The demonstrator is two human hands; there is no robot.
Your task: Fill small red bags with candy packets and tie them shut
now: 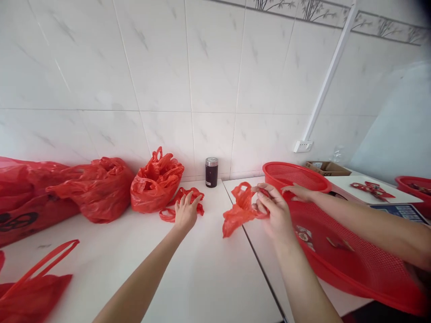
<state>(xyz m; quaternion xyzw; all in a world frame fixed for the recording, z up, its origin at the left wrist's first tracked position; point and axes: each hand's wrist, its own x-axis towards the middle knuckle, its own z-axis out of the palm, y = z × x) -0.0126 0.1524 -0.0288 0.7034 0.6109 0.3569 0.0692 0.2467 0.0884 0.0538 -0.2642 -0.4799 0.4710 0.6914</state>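
Note:
My right hand point(274, 208) is closed on a thin red plastic bag point(238, 213), which hangs crumpled to the left of the fingers, above the table. Over a second crumpled red plastic bag point(167, 215) lies my left hand point(186, 211), its fingers spread and touching the plastic. Just beyond it stands a full red bag point(151, 190) stuffed with more red plastic, its handles sticking up.
Further left are another bulging red bag point(107, 190) and a large red sack point(37, 211). A dark flask point(212, 172) stands by the wall. At right, another person's hand point(298, 192) reaches over a big red basket point(336, 269); a second red basket point(286, 168) sits behind.

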